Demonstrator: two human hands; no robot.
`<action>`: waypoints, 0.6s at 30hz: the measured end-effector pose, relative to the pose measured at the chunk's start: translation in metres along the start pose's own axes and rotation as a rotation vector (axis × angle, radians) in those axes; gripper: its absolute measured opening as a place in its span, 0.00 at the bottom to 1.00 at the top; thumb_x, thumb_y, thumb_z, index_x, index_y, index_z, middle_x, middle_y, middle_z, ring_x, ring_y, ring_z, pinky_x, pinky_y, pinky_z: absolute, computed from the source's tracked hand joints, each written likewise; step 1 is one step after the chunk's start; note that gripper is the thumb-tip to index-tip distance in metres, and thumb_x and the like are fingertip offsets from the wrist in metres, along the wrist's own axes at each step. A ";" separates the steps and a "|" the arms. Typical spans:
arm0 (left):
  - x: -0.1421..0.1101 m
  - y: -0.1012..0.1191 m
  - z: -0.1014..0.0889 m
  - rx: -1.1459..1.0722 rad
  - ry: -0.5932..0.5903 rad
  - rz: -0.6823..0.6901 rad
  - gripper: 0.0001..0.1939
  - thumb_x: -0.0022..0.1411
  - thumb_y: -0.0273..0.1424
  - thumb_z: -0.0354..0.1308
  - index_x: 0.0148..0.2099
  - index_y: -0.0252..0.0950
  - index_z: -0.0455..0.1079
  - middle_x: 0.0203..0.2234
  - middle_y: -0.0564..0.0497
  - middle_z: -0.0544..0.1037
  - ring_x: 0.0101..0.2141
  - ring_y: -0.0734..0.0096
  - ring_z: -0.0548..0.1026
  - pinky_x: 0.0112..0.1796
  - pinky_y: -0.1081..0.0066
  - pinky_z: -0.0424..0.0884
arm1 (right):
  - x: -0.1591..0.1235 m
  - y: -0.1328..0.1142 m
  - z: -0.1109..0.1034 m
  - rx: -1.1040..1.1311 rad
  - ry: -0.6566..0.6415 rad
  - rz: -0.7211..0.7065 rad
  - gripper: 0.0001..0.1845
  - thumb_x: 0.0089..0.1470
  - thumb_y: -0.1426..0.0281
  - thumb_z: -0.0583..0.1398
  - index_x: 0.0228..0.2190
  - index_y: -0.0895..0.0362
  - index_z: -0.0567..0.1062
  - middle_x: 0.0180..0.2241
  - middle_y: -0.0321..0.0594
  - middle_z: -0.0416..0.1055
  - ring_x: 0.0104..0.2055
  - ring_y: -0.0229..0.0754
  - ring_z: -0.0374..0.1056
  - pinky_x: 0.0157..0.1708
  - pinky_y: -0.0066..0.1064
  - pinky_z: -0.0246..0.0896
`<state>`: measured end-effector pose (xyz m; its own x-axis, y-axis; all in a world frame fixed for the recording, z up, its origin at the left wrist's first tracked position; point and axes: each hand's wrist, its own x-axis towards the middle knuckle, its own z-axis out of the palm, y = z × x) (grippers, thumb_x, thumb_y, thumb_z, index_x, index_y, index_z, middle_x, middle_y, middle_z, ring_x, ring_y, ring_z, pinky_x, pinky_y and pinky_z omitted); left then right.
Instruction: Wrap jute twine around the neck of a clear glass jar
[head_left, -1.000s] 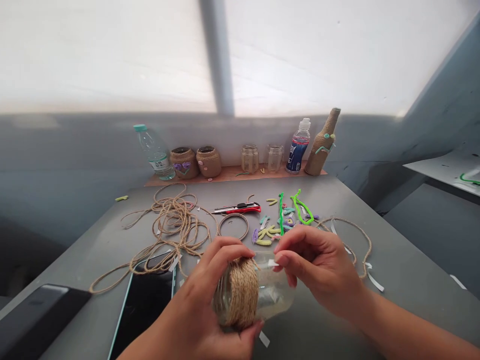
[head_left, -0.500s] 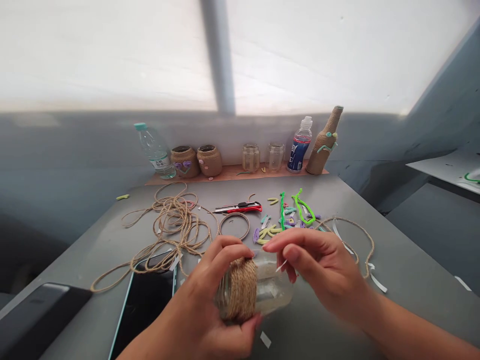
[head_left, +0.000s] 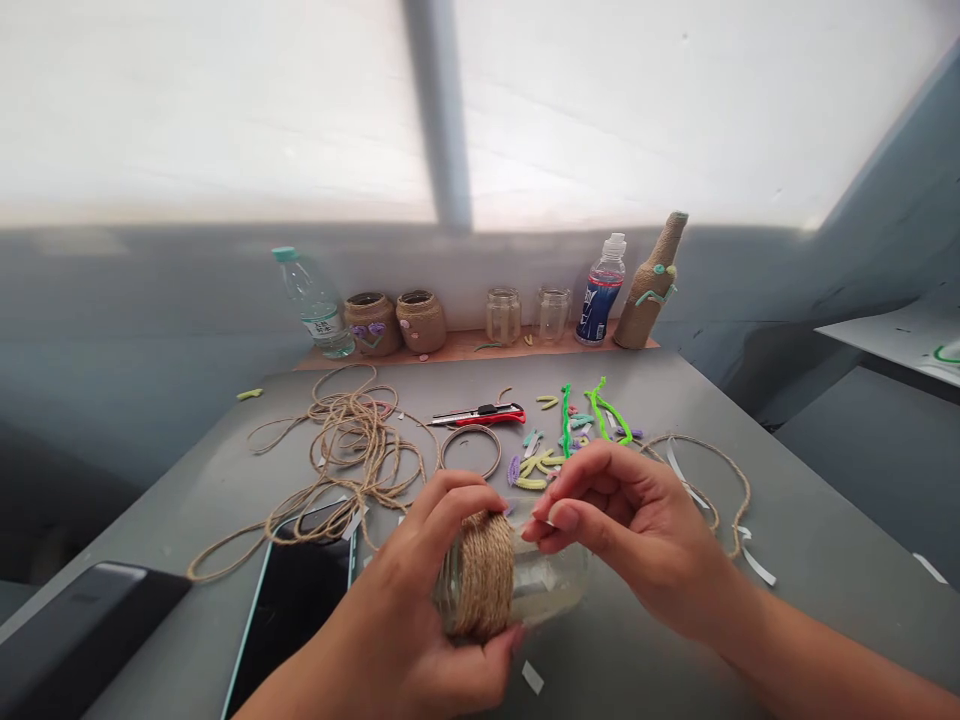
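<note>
My left hand (head_left: 427,590) grips a glass jar lying on its side, with jute twine (head_left: 481,578) wound tightly around one end. The bare glass part of the jar (head_left: 547,585) points right and holds something pale that I cannot make out. My right hand (head_left: 630,530) is above this glass, with thumb and fingertips pinched on a small white strip (head_left: 550,521) close to the edge of the twine. The jar's mouth is hidden behind my hands.
A tangle of loose twine (head_left: 352,450) lies left on the grey table (head_left: 810,560), beside a red utility knife (head_left: 480,414), a twine ring (head_left: 470,451) and pipe-cleaner pieces (head_left: 570,440). A tablet (head_left: 292,610) and dark phone (head_left: 82,630) lie near. Jars and bottles (head_left: 502,317) line a back shelf.
My right hand's fingers have curled and closed in on the white strip near the twine. My left hand and the jar stay nearly still, and the view has shifted slightly.
</note>
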<state>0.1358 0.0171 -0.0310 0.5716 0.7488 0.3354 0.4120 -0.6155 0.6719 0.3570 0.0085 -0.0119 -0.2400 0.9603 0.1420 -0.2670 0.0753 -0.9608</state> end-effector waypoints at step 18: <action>-0.002 0.001 0.000 0.019 0.006 0.011 0.41 0.45 0.23 0.68 0.58 0.47 0.55 0.50 0.48 0.62 0.49 0.58 0.71 0.50 0.60 0.74 | 0.000 0.001 -0.003 -0.240 0.005 -0.112 0.07 0.55 0.73 0.71 0.36 0.52 0.81 0.36 0.35 0.80 0.39 0.35 0.74 0.41 0.22 0.71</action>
<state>0.1351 0.0148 -0.0310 0.5721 0.7435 0.3462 0.4197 -0.6280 0.6553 0.3594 0.0092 -0.0137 -0.2165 0.9436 0.2505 -0.0622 0.2427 -0.9681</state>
